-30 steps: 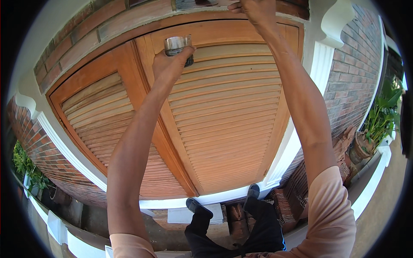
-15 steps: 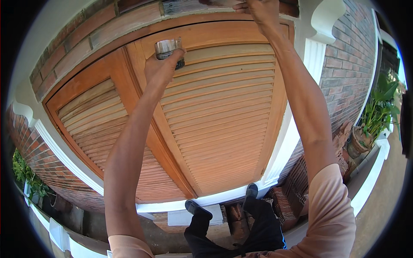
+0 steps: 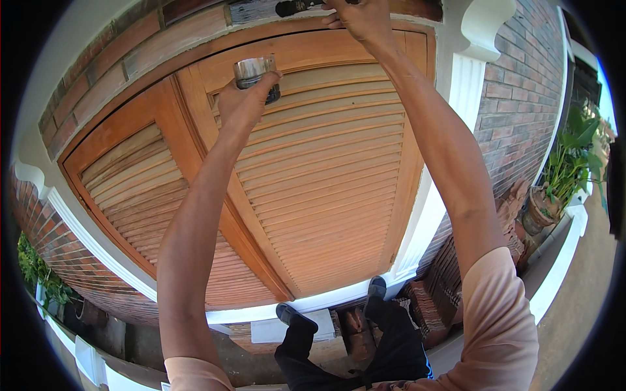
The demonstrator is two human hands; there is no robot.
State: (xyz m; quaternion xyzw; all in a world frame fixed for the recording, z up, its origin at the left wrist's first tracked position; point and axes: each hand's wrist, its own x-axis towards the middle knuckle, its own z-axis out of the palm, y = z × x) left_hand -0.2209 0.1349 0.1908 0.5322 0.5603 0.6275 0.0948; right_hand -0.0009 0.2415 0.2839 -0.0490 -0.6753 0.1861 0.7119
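Note:
My left hand (image 3: 240, 104) is wrapped round a clear cup (image 3: 253, 70) with dark liquid in its lower part, held up in front of the louvred wooden shutters (image 3: 326, 163). At the top edge of the view, my right hand (image 3: 362, 19) grips a paintbrush (image 3: 291, 7). Its dark, wet-looking bristles point left and lie against the row of bricks (image 3: 176, 42) above the shutter frame. The bricks by the bristles look dark and partly streaked. My fingers cover most of the brush's handle.
White moulded trim (image 3: 466, 91) borders the window, and a white sill (image 3: 261, 311) runs below near my feet. Stacked terracotta pieces (image 3: 437, 306) and a potted plant (image 3: 541, 208) stand at the right. A low white-topped wall (image 3: 561, 260) runs behind them.
My right hand has moved left along the bricks, and the brush bristles have come into sight. The left hand with the cup stays almost in place.

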